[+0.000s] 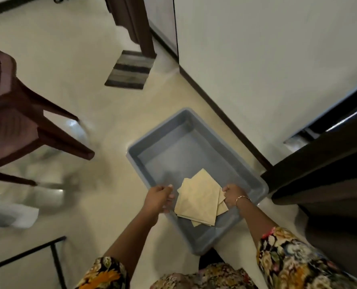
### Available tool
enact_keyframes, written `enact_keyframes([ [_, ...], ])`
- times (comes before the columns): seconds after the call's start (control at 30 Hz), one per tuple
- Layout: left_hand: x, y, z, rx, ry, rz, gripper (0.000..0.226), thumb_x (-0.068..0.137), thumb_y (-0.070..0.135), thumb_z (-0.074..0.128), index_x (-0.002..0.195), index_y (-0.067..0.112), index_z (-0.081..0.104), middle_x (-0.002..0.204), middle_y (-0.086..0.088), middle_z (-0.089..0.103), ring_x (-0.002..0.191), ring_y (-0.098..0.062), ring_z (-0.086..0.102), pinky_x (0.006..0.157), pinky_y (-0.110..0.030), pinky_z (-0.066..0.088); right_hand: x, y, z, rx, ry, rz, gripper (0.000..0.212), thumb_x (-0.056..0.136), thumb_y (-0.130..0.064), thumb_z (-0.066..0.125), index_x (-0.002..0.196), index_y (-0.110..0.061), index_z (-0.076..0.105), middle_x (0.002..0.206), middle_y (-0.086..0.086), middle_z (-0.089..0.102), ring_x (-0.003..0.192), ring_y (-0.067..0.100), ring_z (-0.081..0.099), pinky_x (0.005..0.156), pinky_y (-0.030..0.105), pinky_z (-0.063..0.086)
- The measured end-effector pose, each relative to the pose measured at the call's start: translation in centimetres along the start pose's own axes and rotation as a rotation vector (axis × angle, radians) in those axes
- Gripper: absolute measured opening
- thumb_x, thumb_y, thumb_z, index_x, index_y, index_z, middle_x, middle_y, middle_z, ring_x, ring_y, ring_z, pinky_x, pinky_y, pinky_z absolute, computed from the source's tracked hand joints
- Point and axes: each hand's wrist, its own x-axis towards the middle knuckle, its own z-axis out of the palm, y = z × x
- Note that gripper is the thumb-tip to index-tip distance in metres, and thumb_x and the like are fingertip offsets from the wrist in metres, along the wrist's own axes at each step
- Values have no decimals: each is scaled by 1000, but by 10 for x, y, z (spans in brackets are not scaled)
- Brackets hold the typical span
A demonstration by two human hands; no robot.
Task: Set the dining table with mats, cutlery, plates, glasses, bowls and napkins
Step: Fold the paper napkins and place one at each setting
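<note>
Lower centre, left hand [158,197] and right hand [233,195] grip fanned napkins [198,198] over the tub [186,115]; a level lift should prevent slips.

Floor [58,59]: pale cream, glossy.
Wall [257,49]: off-white, with dark brown skirting board [219,113].
Door frame [140,28]: dark wood, striped grey doormat [129,69] at its foot.
Chair [17,126]: dark brown plastic, left.
Cabinet [330,174]: dark, right.
Metal frame [54,257]: black, lower left.

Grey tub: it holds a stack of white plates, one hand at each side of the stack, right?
Not plates. The head view shows the grey tub holding a stack of beige napkins, with the left hand and right hand at its sides.
</note>
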Motion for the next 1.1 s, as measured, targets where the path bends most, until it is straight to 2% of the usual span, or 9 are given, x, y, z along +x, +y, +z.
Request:
enact_keyframes([
  [0.13,30,0,16,5,39,-80,22,96,27,50,85,10,57,79,-7,58,73,-20,55,64,-30,44,43,12,9,126,-59,153,28,91,-3,40,107,6,61,91,22,60,84,34,58,74,37,47],
  [0.23,44,-6,24,14,44,-135,23,96,28,49,89,8,57,82,-8,58,74,-21,56,63,-30,45,61,15,20,199,-102,239,22,90,-2,43,72,-13,51,89,13,50,81,25,49,81,38,49],
  [0.3,49,-9,25,8,57,-160,23,97,28,49,85,9,56,82,-9,59,73,-21,56,62,-30,46,67,15,26,241,-125,287,31,87,2,48,62,-16,44,81,11,52,72,24,51,72,37,49],
  [0.4,51,-15,24,-13,74,-186,23,97,26,49,90,7,58,82,-9,59,74,-21,55,64,-29,46,75,18,35,307,-107,313,28,80,2,63,60,-11,49,59,5,47,51,16,43,52,26,40],
  [0.5,50,-21,21,-27,86,-204,24,96,27,49,97,5,60,84,-9,60,77,-21,56,63,-29,47,77,15,43,441,-121,278,16,79,-4,69,76,-10,55,66,3,53,55,14,44,41,16,39],
  [0.53,50,-23,20,-30,89,-205,25,96,28,49,99,5,60,84,-9,60,78,-21,57,63,-28,47,77,14,46,462,-131,264,15,77,-5,71,83,-8,57,74,6,58,62,17,49,48,16,43],
  [0.63,44,-25,16,-59,101,-207,26,96,28,49,101,5,60,86,-9,61,79,-21,57,62,-27,47,72,5,49,338,-103,164,17,75,-8,73,74,-8,56,84,8,59,80,21,51,73,28,40],
  [0.83,17,-32,2,-173,130,-161,23,96,27,49,98,7,59,83,-7,60,76,-19,56,62,-29,45,37,-46,26,286,-74,-157,35,77,-6,69,57,-16,42,57,0,39,59,17,36,56,27,31],
  [1.1,-41,-42,-23,-415,180,-67,13,94,19,51,95,10,59,78,-6,58,67,-18,53,56,-26,44,-66,-134,-16,232,-146,-564,20,80,-4,64,67,-9,49,60,4,44,61,19,44,61,30,39],
])
